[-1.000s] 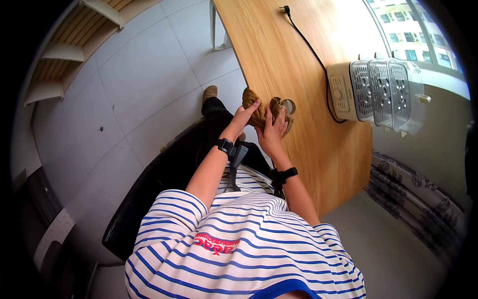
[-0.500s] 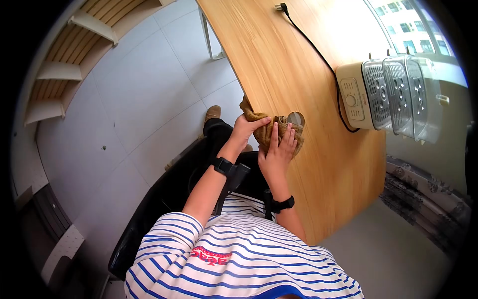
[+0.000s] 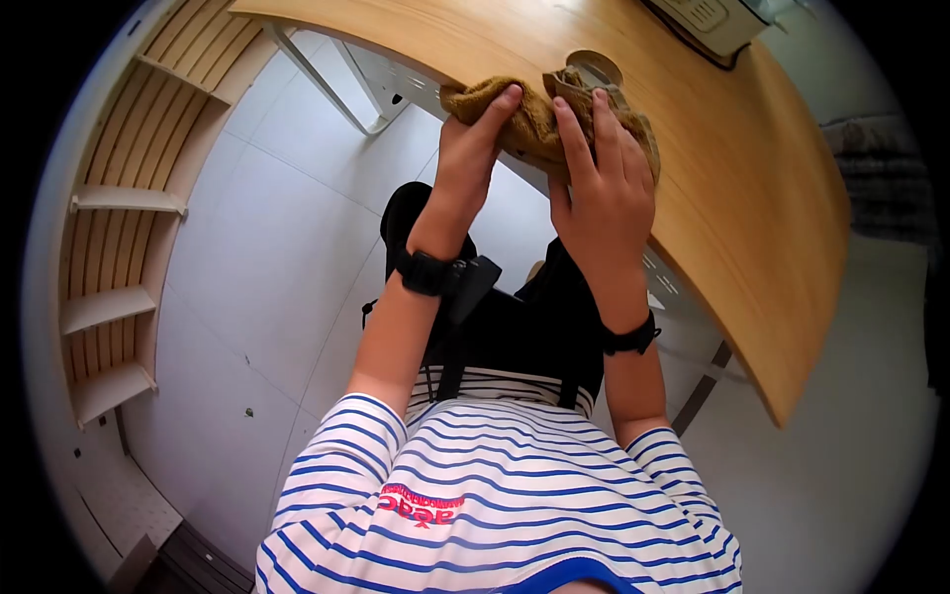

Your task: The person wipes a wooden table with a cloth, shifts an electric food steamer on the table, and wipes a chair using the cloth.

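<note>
A brown cloth (image 3: 534, 127) lies bunched at the near edge of the wooden table (image 3: 732, 168). My left hand (image 3: 473, 148) grips its left part, with the thumb on top and the other fingers hidden beneath or behind. On the cloth's right part rests my right hand (image 3: 609, 193), its fingers spread and lying over the fabric. Just beyond that hand is a round, shiny object (image 3: 595, 67), partly behind the cloth; what it is I cannot make out.
Part of a cream appliance (image 3: 708, 22) stands at the table's far side. Wooden shelving (image 3: 129, 198) runs along the left. Under the table are metal legs (image 3: 332, 94), and my legs are below its near edge. Patterned fabric (image 3: 876, 163) hangs at the right.
The view has turned, so the table and appliance sit higher and the shelving shows more. Both hands appear higher and larger, still at the cloth. Only the appliance's lower part remains in view.
</note>
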The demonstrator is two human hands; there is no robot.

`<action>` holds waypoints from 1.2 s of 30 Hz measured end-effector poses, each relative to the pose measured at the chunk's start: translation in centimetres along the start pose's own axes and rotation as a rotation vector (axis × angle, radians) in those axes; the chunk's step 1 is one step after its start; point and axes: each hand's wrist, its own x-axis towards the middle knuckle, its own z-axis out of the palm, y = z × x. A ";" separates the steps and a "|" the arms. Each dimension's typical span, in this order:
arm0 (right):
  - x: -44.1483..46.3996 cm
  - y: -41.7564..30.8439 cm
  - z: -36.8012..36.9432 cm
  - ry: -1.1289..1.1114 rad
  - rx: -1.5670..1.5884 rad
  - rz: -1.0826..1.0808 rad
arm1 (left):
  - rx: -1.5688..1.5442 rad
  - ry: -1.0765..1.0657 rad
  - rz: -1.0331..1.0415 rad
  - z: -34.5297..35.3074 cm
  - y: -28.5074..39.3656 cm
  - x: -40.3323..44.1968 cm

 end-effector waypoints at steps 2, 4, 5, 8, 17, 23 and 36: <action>-0.6 0.4 0.4 0.097 0.008 -0.078 | 0.092 0.034 -0.009 0.0 0.1 -0.7; -0.5 0.5 0.7 0.113 0.028 -0.085 | 0.095 0.033 -0.019 -0.1 0.4 -1.3; -0.8 0.6 0.9 0.125 0.061 -0.102 | 0.099 0.012 -0.028 -0.5 0.3 -1.3; -1.1 0.9 0.9 0.140 0.054 -0.141 | 0.085 -0.005 -0.007 -1.3 -0.2 -0.5; -3.1 3.0 0.6 0.123 -0.123 -0.224 | 0.112 -0.048 -0.113 -1.3 -1.8 -1.7; -11.3 7.7 0.0 0.126 -0.480 -0.647 | 0.365 -0.292 -0.073 -2.7 -11.1 -3.6; -18.2 19.3 5.7 -0.116 0.066 0.240 | 0.823 -0.274 0.106 0.7 -21.2 -3.1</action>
